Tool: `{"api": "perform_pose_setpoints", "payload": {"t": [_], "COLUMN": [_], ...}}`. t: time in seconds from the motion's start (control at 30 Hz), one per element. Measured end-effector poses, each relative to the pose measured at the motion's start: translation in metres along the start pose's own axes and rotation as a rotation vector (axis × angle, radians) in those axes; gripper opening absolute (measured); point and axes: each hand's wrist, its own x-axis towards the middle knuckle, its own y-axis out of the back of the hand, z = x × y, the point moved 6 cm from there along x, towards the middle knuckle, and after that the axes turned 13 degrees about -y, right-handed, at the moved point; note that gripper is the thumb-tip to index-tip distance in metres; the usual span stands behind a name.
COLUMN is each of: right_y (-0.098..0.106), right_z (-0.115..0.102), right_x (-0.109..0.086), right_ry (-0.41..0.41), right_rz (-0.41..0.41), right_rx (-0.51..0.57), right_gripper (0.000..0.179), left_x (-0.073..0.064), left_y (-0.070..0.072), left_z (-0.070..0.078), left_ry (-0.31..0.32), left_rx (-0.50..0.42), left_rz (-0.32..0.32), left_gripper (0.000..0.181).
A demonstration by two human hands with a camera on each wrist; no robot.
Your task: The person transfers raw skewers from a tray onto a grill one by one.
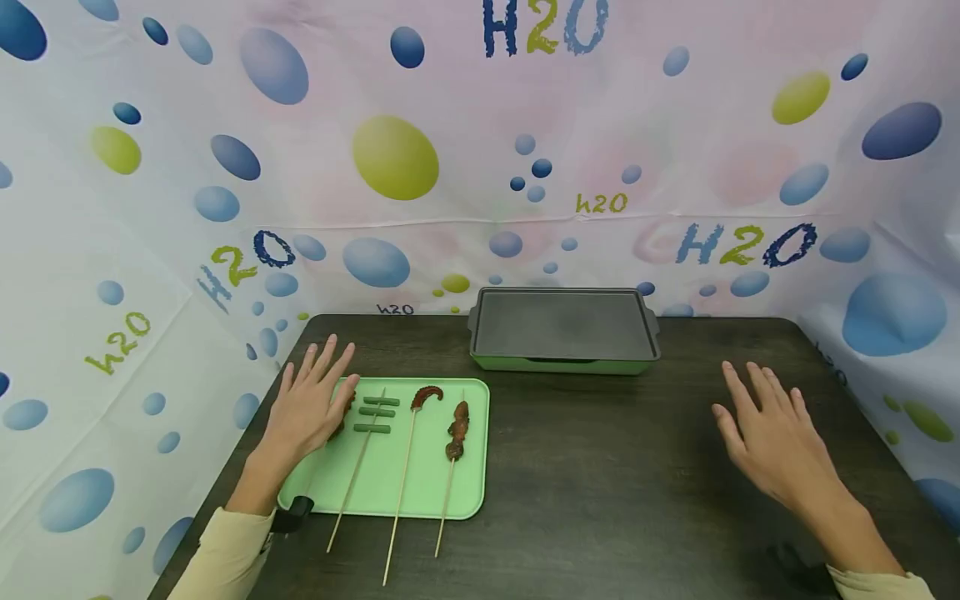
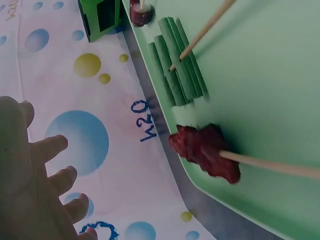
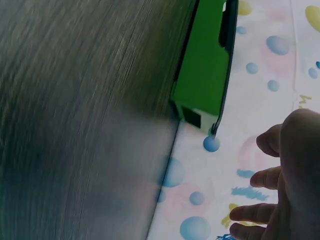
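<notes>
My left hand [image 1: 306,414] is held over the left part of a light green tray [image 1: 468,496], fingers extended and holding nothing. On the tray lie several skewers: one with green stalk pieces [image 1: 377,411], one with a curled reddish-brown tentacle [image 1: 427,395], and one with browned meat chunks [image 1: 457,433]. Another, with dark red meat [image 2: 205,152], is mostly hidden by the left hand in the head view but plain in the left wrist view. Over the right side of the dark table, my right hand [image 1: 783,446] is spread with nothing in it.
A green tabletop grill [image 1: 566,329] with a flat grey plate stands at the back middle of the dark wooden table [image 1: 600,483]. Behind and beside the table hangs a white cloth [image 1: 465,100] printed with blue and green dots. Skewer sticks overhang the tray's front rim.
</notes>
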Motion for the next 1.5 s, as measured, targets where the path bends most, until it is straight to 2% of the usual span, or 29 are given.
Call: {"api": "perform_pose_setpoints", "payload": {"t": [0.1, 0.23, 0.4, 0.67, 0.8, 1.0, 1.2, 1.33, 1.5], "right_y": [0.004, 0.01, 0.012, 0.004, -0.002, -0.014, -0.022, -0.03, -0.044], "right_z": [-0.008, -0.022, -0.043, -0.072, -0.083, -0.094, -0.096, -0.097, -0.097], "right_x": [-0.007, -0.018, -0.033, -0.049, -0.055, -0.06, -0.062, -0.067, -0.072], "right_ry": [0.017, 0.06, 0.109, 0.143, 0.15, 0.12, 0.081, 0.046, -0.063], "right_rz": [0.033, 0.119, 0.218, 0.252, 0.256, 0.172, 0.077, -0.045, -0.273], "right_rx": [0.016, 0.056, 0.118, 0.229, 0.239, 0.335, 0.487, 0.621, 0.784], "right_gripper": [0.066, 0.064, 0.068, 0.072, 0.074, 0.069, 0.059, 0.051, 0.049], "left_x": [-0.008, -0.021, -0.036, -0.062, -0.072, -0.089, -0.102, -0.104, -0.105], "left_y": [0.001, 0.003, 0.005, -0.008, -0.016, -0.024, -0.029, -0.03, -0.038], "left_z": [-0.004, -0.013, -0.03, -0.055, -0.064, -0.073, -0.079, -0.082, -0.084], "left_ry": [0.015, 0.028, 0.024, 0.045, 0.01, -0.08, -0.061, -0.051, -0.036], "left_rx": [-0.025, -0.071, -0.146, -0.342, -0.444, -0.525, -0.543, -0.529, -0.565], "left_rz": [-0.002, -0.012, -0.035, -0.113, -0.142, -0.145, -0.155, -0.135, -0.146], "left_gripper": [0.062, 0.061, 0.059, 0.055, 0.054, 0.057, 0.064, 0.066, 0.069]}}
